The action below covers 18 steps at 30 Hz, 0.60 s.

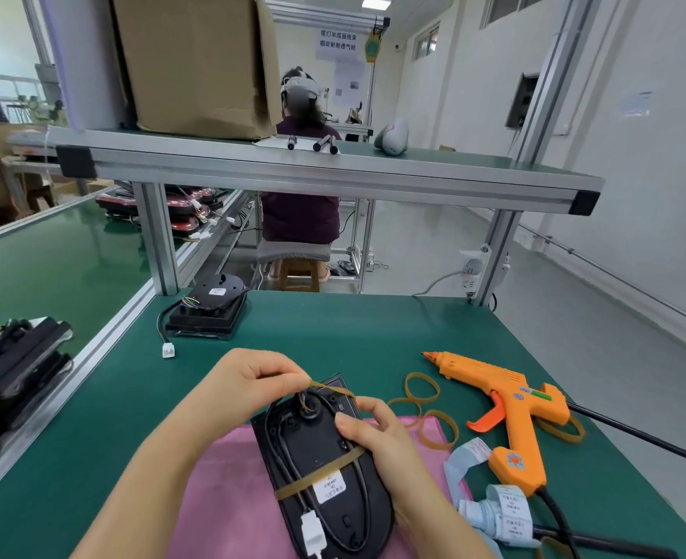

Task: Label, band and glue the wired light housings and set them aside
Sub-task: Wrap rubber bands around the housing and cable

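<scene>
A black housing (325, 470) lies on the pink cloth (228, 498), the right hand (377, 445) gripping its right edge. The left hand (248, 381) pinches a rubber band (329, 387), apparently stretched toward the other hand. A glue gun (506, 401) lies alongside.

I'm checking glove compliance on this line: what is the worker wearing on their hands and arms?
Nothing. The left hand and right hand are bare: no gloves, rings, watch or wristband. No sleeves show either; the left forearm and right forearm are uncovered up to the picture's edge.
</scene>
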Motion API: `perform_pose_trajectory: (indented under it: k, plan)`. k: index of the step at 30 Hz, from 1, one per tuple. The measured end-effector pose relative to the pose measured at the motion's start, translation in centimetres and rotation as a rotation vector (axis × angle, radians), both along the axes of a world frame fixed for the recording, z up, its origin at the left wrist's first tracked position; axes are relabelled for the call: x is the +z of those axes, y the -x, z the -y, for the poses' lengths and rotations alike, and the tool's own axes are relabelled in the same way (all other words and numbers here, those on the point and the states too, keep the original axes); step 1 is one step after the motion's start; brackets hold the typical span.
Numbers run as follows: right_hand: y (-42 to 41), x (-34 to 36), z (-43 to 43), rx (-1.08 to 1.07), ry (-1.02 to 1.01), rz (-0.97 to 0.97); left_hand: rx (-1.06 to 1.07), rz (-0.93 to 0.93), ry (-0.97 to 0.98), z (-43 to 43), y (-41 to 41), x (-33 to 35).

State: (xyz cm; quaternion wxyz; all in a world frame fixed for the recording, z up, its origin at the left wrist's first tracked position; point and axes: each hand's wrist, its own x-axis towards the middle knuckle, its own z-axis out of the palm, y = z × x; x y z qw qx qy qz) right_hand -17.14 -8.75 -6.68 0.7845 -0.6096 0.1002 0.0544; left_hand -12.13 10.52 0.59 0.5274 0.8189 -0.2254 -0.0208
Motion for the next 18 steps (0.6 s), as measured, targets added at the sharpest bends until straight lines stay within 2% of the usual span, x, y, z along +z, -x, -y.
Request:
perform_pose_trajectory:
  k: [4,8,11,16,18]
  plan:
    - [-0.5,0.1,0.2,-0.065,-0.020,0.013,-0.031,0.477,-0.178,1.8,1.9,-0.7]
    - [-0.3,0.2,1.1,-0.114,-0.025,0.034,-0.002,0.784,-0.291,2.3,2.9,-1.9]
    - [0.0,0.4,1.3,-0.142,-0.077,0.050,0.026,0.824,-0.248,2.0,2.8,-2.8]
    - [0.5,0.6,1.3,-0.121,-0.111,0.059,0.162,0.612,-0.085,0.2,1.9,-4.4]
    - [0.6,0.7,1.1,-0.103,-0.107,0.055,0.221,0.588,-0.055,-0.5,1.3,-5.0]
